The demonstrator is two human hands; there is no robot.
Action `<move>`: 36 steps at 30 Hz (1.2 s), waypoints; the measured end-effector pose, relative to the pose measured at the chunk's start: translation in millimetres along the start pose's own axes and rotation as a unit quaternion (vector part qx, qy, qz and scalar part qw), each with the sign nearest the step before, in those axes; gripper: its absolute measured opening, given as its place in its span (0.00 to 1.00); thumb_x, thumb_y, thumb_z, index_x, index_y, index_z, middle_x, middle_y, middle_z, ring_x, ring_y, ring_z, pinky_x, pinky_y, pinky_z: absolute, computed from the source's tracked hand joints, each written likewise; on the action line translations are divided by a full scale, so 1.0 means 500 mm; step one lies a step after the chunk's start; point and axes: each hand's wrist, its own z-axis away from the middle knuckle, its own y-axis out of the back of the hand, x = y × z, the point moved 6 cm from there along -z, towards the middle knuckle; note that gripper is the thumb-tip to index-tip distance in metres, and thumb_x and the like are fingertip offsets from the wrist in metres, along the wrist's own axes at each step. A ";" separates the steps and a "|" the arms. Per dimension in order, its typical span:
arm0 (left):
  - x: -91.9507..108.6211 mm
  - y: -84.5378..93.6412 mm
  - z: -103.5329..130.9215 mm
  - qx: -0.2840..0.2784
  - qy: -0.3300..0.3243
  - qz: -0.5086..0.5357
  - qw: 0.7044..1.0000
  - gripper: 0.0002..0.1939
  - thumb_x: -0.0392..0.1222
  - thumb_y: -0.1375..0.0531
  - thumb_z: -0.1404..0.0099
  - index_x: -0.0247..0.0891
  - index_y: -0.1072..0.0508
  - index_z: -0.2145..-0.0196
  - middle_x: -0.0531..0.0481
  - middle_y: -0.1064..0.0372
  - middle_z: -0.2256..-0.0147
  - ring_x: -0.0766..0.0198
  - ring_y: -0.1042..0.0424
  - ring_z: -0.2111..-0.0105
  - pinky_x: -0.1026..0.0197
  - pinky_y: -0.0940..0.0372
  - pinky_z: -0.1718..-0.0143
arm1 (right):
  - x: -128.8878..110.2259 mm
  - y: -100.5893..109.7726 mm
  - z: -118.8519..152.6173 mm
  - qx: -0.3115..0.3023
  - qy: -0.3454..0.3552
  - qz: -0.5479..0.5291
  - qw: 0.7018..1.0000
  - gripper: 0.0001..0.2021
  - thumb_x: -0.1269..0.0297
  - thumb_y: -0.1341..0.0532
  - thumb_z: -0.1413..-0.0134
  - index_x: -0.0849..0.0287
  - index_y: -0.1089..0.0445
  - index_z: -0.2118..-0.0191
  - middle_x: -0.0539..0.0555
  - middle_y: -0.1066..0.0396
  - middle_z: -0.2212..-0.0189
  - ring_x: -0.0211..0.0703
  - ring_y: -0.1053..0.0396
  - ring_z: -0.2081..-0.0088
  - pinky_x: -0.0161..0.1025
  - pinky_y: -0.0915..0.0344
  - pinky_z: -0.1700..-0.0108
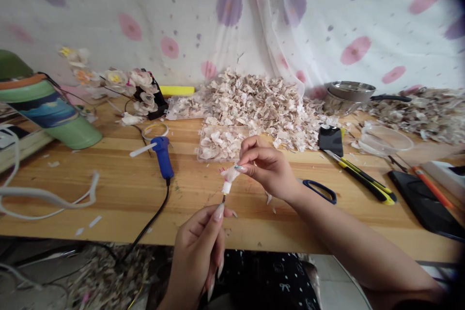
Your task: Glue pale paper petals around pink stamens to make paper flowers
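Low in the middle, my left hand (pixel 201 247) pinches a thin dark stem (pixel 224 198) between thumb and fingertips. On top of that stem sits a small white flower piece (pixel 227 186) with pink tips, tilted to the right. My right hand (pixel 267 167) is closed at its upper right side, with thumb and index finger pinching a pale petal (pixel 232 173) against it. Just behind, a clear plastic box (pixel 207 157) holds many pale petals. Left of my hands, a blue glue gun (pixel 163 157) with a white glue stick lies on the table.
A large petal heap (pixel 254 101) rises behind the box. Scissors (pixel 321 191), a yellow-black cutter (pixel 363 179) and a black phone (pixel 425 203) lie on the right. A green tumbler (pixel 61 111) leans at left. Metal bowls (pixel 348 94) stand at the back of the wooden table (pixel 119 203).
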 end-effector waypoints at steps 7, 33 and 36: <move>-0.001 -0.003 0.000 -0.005 0.010 0.016 1.000 0.21 0.59 0.36 0.44 0.35 0.28 0.68 0.62 0.45 0.92 0.79 0.54 0.94 0.77 0.58 0.93 | -0.009 -0.002 0.001 0.010 0.020 0.026 0.999 0.01 0.68 0.36 0.43 0.57 0.26 0.66 0.51 0.37 0.65 0.36 0.36 0.66 0.35 0.35 0.67; 0.000 -0.010 -0.001 -0.022 0.023 0.070 0.997 0.20 0.56 0.33 0.47 0.34 0.27 0.71 0.63 0.46 0.93 0.80 0.55 0.94 0.79 0.56 0.93 | -0.030 -0.002 0.004 0.002 0.069 0.040 0.997 0.05 0.74 0.37 0.43 0.58 0.28 0.62 0.52 0.36 0.65 0.36 0.37 0.67 0.37 0.36 0.67; -0.002 -0.010 -0.003 -0.022 0.023 0.070 0.997 0.20 0.56 0.33 0.47 0.34 0.27 0.71 0.63 0.46 0.93 0.80 0.55 0.94 0.78 0.56 0.93 | -0.030 -0.001 0.003 0.001 0.066 0.043 0.997 0.05 0.74 0.37 0.43 0.58 0.28 0.63 0.52 0.36 0.65 0.36 0.37 0.67 0.37 0.36 0.67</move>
